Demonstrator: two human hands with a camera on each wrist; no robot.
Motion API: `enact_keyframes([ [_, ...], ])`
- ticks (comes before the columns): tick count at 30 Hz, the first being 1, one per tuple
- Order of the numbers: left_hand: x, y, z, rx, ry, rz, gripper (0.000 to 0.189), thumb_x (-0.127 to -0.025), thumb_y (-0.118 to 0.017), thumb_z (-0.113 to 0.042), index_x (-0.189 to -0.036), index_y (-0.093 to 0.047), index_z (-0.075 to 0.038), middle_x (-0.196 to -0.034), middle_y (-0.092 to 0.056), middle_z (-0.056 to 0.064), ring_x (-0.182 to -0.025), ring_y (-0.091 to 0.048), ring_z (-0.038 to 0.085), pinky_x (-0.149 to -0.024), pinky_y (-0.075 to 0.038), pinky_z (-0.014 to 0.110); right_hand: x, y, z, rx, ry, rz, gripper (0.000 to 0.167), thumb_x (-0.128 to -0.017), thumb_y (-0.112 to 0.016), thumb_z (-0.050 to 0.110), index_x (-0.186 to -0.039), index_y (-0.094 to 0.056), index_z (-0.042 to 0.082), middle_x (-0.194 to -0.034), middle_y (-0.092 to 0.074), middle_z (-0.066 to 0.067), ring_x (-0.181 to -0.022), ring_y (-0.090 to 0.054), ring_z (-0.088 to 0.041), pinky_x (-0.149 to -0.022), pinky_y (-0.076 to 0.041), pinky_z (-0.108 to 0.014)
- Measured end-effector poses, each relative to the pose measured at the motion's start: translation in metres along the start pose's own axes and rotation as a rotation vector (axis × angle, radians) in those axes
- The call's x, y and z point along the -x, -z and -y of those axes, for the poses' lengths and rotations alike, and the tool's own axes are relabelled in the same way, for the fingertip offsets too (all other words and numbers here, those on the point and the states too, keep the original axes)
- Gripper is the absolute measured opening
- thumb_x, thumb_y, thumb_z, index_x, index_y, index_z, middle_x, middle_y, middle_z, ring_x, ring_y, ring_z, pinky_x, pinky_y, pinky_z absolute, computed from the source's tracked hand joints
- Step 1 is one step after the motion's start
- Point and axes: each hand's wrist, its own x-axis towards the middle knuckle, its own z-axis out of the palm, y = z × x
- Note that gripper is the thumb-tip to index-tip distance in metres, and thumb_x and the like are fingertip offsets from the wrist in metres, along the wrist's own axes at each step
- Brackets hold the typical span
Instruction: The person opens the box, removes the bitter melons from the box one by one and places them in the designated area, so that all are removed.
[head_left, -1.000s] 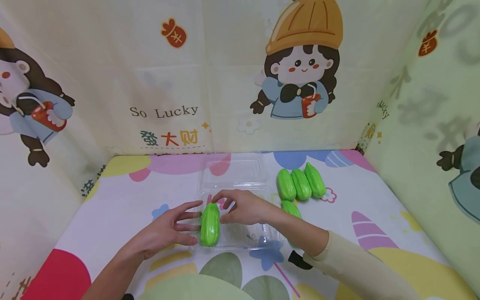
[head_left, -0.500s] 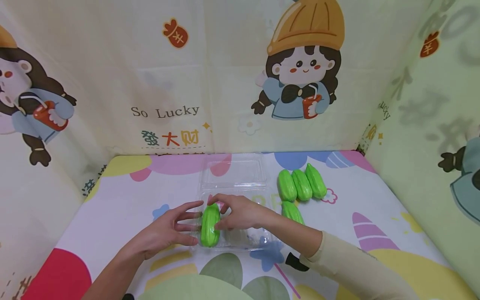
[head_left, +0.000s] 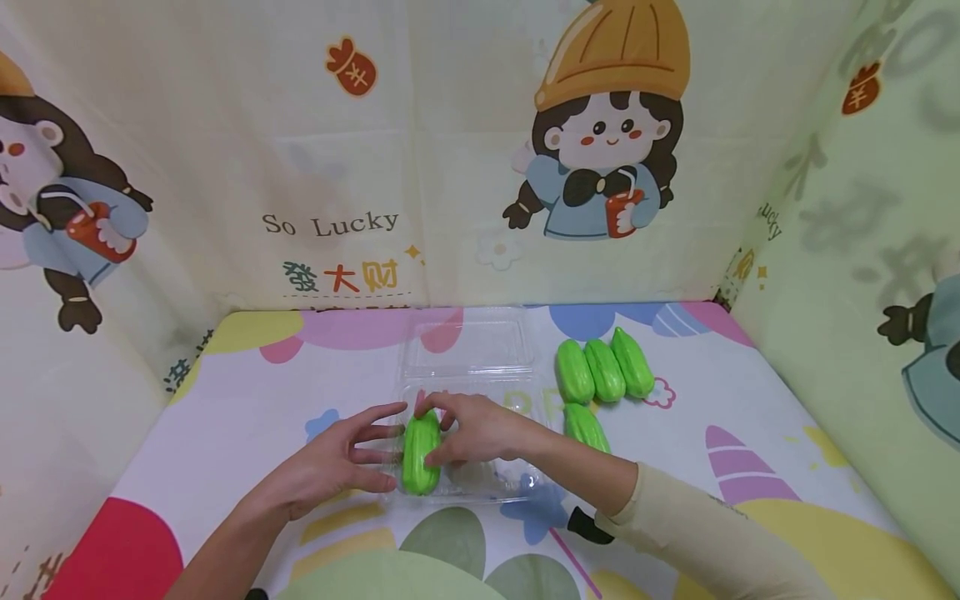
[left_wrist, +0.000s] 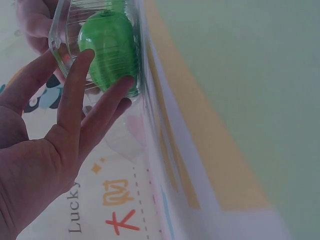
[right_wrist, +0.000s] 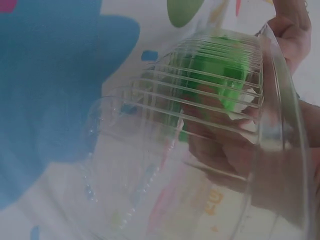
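A glossy green, ribbed toy fruit (head_left: 422, 458) lies lengthwise at the left end of a clear plastic clamshell box (head_left: 487, 487). My right hand (head_left: 480, 427) reaches into the box and pinches this fruit, the thumb on its right side and the index finger at its far end. With fingers spread, my left hand (head_left: 337, 458) touches the box's left wall from outside. The left wrist view shows the left fingertips against the ribbed plastic, the green fruit (left_wrist: 107, 50) just behind it. Through the wall in the right wrist view, the right hand (right_wrist: 225, 145) meets the fruit (right_wrist: 220, 75).
Three more green toy fruits (head_left: 603, 369) lie in a row right of the box, and another one (head_left: 585, 427) sits nearer, partly behind the right forearm. The box's lid (head_left: 467, 343) lies folded back toward the printed curtain (head_left: 457, 167). A patterned cloth (head_left: 247, 417) covers the table.
My right hand has come down and slightly nearer over the green toy fruit, its thumb moving from beside it onto its right side. The left hand has stayed still.
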Motion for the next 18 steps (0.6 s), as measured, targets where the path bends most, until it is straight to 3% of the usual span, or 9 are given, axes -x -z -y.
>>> enact_keyframes([
  [4,0.0001,-0.0001,0.0007,0.002,-0.003,0.001,0.096,-0.085,-0.084,-0.008,-0.165,-0.031,-0.018,-0.163,-0.036,0.028,-0.137,-0.054,0.045,-0.093,-0.061,0.044,-0.0015,-0.0018,0.0006,-0.025,-0.016,-0.010,0.051,-0.083,-0.088,0.016,-0.127,-0.064,0.025,-0.109,-0.064,-0.008,-0.077,-0.073,-0.023,-0.070,-0.060,-0.033],
  [11,-0.0005,0.0001,0.0015,-0.001,-0.003,0.001,0.095,-0.086,-0.084,-0.008,-0.164,-0.031,-0.019,-0.162,-0.037,0.027,-0.137,-0.053,0.045,-0.092,-0.061,0.043,-0.0045,-0.0037,0.0005,-0.136,-0.017,-0.027,0.043,-0.083,-0.088,0.010,-0.119,-0.066,0.021,-0.105,-0.062,-0.013,-0.078,-0.074,-0.028,-0.071,-0.064,-0.040],
  [18,-0.0006,0.0000,0.0015,0.000,-0.008,0.003,0.095,-0.086,-0.083,-0.008,-0.164,-0.031,-0.019,-0.162,-0.037,0.028,-0.137,-0.054,0.044,-0.092,-0.061,0.043,-0.0057,-0.0032,-0.0003,-0.147,-0.011,-0.042,0.041,-0.082,-0.089,0.012,-0.116,-0.067,0.021,-0.104,-0.063,-0.014,-0.075,-0.073,-0.024,-0.068,-0.064,-0.039],
])
